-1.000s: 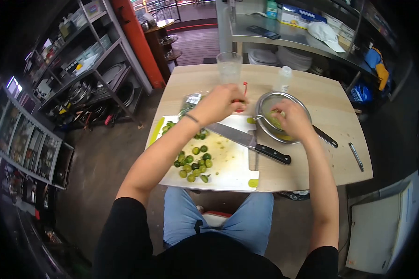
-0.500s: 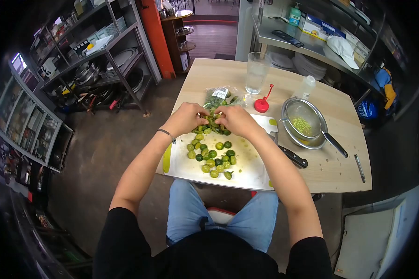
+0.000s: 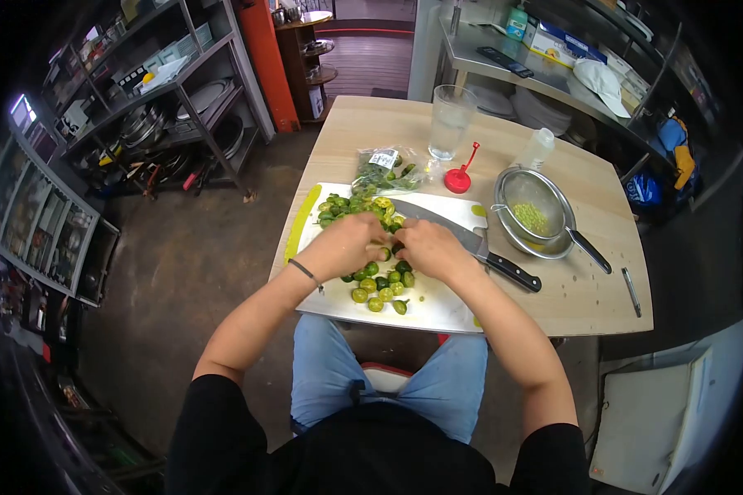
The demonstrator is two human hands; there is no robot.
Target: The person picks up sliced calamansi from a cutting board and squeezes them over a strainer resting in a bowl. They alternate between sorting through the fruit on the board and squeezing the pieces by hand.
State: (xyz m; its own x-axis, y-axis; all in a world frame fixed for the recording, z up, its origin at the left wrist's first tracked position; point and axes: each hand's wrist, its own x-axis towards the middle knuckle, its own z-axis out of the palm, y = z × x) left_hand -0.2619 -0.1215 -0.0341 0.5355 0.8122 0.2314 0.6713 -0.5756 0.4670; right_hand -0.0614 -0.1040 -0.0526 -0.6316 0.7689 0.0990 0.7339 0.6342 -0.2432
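Both my hands are over the white cutting board [image 3: 437,304], among small green citrus fruits. My left hand [image 3: 353,246] has its fingers curled over the fruits, the tips partly hidden. Close beside it, my right hand [image 3: 429,246] bends its fingers round a small green fruit [image 3: 385,254], which lies between the two hands; whose grip it is in is unclear. Whole fruits [image 3: 381,283] lie nearer to me. Behind my hands is a pile of cut pieces [image 3: 335,208]. A large knife [image 3: 512,271] rests on the board's right side, its blade pointing back left.
Behind the board lies a plastic bag of green fruits [image 3: 385,169]. A glass of water [image 3: 451,124], a red lid with a spout [image 3: 459,179], a clear bottle [image 3: 537,148], a strainer over a bowl [image 3: 530,216] and a pen [image 3: 631,292] are also on the table.
Both hands have come nearer to me, from the cut pieces at the back to the whole fruits. The pile and the knife blade are now uncovered. The view has shifted slightly.
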